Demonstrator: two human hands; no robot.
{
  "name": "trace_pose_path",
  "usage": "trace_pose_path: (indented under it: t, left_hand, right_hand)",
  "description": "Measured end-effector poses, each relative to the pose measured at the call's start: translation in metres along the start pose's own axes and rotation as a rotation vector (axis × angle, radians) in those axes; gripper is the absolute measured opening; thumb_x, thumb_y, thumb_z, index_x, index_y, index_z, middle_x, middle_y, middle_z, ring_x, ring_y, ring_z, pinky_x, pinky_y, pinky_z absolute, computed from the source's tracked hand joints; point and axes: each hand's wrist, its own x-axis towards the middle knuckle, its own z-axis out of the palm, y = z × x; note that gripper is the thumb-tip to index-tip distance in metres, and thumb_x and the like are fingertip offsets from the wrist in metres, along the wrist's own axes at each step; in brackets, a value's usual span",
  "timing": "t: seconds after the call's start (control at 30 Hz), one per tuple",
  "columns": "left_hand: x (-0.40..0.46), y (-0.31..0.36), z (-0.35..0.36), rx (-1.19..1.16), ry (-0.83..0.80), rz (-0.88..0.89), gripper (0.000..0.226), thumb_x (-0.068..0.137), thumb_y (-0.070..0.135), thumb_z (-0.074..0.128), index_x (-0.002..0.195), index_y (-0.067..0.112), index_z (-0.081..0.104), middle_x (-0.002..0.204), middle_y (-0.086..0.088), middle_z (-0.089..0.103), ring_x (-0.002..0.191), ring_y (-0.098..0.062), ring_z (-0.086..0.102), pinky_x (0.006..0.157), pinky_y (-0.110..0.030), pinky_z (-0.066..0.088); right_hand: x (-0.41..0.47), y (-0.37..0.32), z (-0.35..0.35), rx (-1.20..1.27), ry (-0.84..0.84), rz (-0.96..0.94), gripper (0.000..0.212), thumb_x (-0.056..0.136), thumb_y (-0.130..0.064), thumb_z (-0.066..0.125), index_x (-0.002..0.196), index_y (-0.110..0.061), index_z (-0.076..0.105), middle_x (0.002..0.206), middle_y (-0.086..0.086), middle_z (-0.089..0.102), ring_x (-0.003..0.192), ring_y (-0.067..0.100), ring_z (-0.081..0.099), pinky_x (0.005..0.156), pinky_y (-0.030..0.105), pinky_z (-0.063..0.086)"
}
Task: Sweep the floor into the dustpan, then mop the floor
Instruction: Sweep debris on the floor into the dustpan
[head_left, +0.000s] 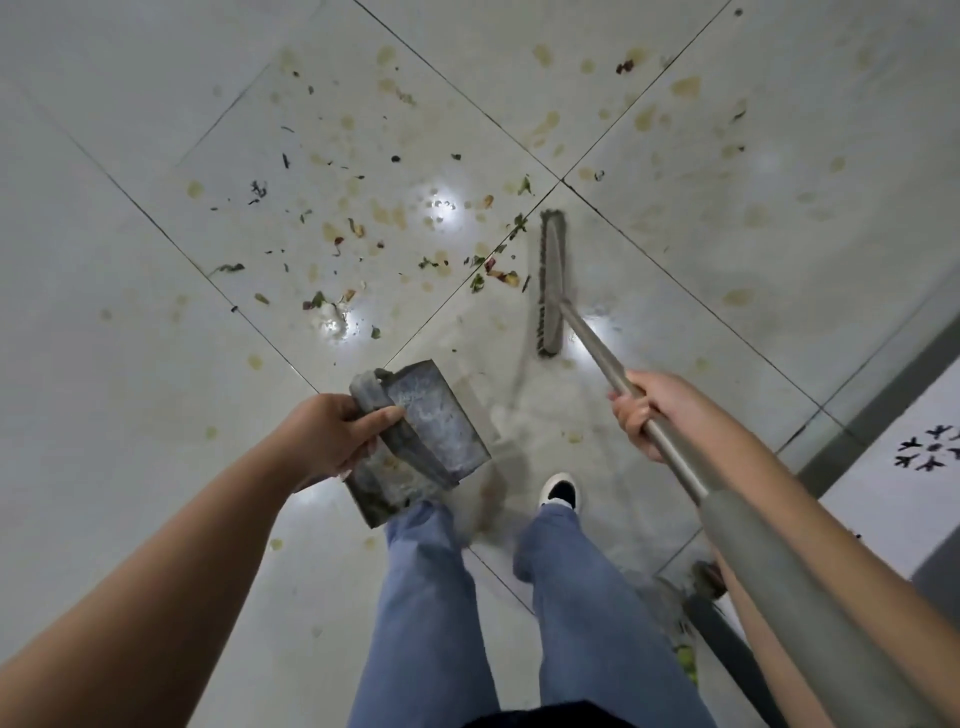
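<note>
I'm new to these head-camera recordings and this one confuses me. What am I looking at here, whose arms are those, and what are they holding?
There is no machine. The single picture comes from a wide-angle camera worn on a person's head, looking down, so the arms and the jeans-clad legs belong to the wearer. The left hand grips a worn grey dustpan, lifted above the floor. The right hand grips the long handle of a broom, whose brush head rests on the pale tiled floor. Scattered over the tiles ahead lie leaf scraps and crumbs and yellowish stains. None of it looks gathered into the dustpan yet.
</note>
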Motion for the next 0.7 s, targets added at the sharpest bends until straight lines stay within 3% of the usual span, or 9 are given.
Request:
trace_pose_path:
  t: [0.13,0.2,0.27,0.33,0.37,0.43,0.53,0.6,0.7]
  left_hand:
    - [0.010,-0.022,-0.009,-0.014,-0.017,-0.015,0.047,0.076,0.055,0.060,0.058,0.012,0.056,0.031,0.004,0.048,0.028,-0.004,0.044,0.033,-0.012,0.035]
    - [0.017,-0.034,-0.016,0.019,-0.030,-0.009,0.045,0.078,0.053,0.059,0.061,0.012,0.056,0.041,0.004,0.052,0.037,-0.008,0.048,0.036,-0.013,0.035]
    - [0.026,-0.048,-0.025,0.016,-0.049,0.005,0.048,0.077,0.053,0.060,0.066,0.006,0.059,0.051,-0.003,0.056,0.042,-0.014,0.049,0.041,-0.015,0.038]
    - [0.035,-0.062,-0.035,-0.004,-0.088,0.034,0.053,0.078,0.052,0.061,0.072,-0.001,0.061,0.053,-0.007,0.057,0.039,-0.015,0.048,0.043,-0.020,0.040]
    - [0.039,-0.068,-0.040,0.020,-0.097,0.063,0.052,0.079,0.052,0.060,0.070,0.000,0.060,0.050,-0.006,0.056,0.036,-0.013,0.047,0.043,-0.019,0.040]
    - [0.046,-0.076,-0.052,0.069,-0.095,0.134,0.049,0.080,0.051,0.058,0.060,0.007,0.055,0.045,-0.003,0.053,0.030,-0.008,0.044,0.045,-0.020,0.040]
    - [0.055,-0.083,-0.067,0.094,-0.089,0.224,0.047,0.082,0.049,0.058,0.057,0.010,0.052,0.046,-0.002,0.052,0.038,-0.012,0.046,0.053,-0.025,0.043]
    - [0.058,-0.089,-0.073,0.131,-0.098,0.270,0.046,0.083,0.048,0.059,0.057,0.010,0.053,0.045,0.001,0.051,0.041,-0.011,0.047,0.054,-0.025,0.043]
    - [0.062,-0.095,-0.081,0.169,-0.116,0.347,0.047,0.083,0.048,0.059,0.052,0.014,0.053,0.039,0.006,0.050,0.038,-0.006,0.047,0.049,-0.019,0.042]
  right_hand:
    - [0.001,0.023,0.004,0.063,0.086,-0.004,0.040,0.101,-0.031,0.031,0.066,-0.011,0.034,0.026,0.000,0.031,0.014,0.004,0.028,0.020,0.011,0.022]
    - [0.013,0.029,0.020,0.156,0.054,-0.008,0.041,0.102,-0.028,0.028,0.064,-0.014,0.030,0.025,0.001,0.030,0.013,0.006,0.028,0.020,0.011,0.022]
    - [0.026,0.031,0.044,0.222,0.016,-0.010,0.041,0.103,-0.026,0.024,0.066,-0.016,0.035,0.029,0.001,0.032,0.013,0.007,0.029,0.025,0.015,0.032]
    - [0.035,0.030,0.071,0.240,0.008,-0.021,0.029,0.103,-0.018,0.024,0.103,-0.028,0.050,0.037,-0.001,0.035,0.014,0.006,0.029,0.029,0.015,0.035]
    - [0.039,0.028,0.083,0.278,-0.015,-0.044,0.031,0.102,-0.014,0.024,0.124,-0.022,0.046,0.037,-0.001,0.035,0.015,0.006,0.030,0.029,0.014,0.035]
    - [0.045,0.024,0.106,0.332,-0.073,-0.097,0.037,0.102,-0.011,0.024,0.138,-0.013,0.032,0.033,0.001,0.036,0.017,0.004,0.033,0.032,0.013,0.038]
    - [0.046,0.027,0.126,0.396,-0.117,-0.141,0.031,0.101,-0.014,0.029,0.130,-0.008,0.037,0.034,0.001,0.037,0.018,0.005,0.035,0.031,0.013,0.038]
    - [0.038,0.041,0.129,0.433,-0.147,-0.165,0.025,0.101,-0.018,0.032,0.108,0.001,0.046,0.035,0.001,0.038,0.019,0.004,0.036,0.029,0.013,0.037]
    - [0.020,0.077,0.125,0.388,-0.094,-0.157,0.031,0.102,-0.026,0.031,0.083,-0.005,0.044,0.033,-0.001,0.037,0.018,0.001,0.033,0.025,0.012,0.034]
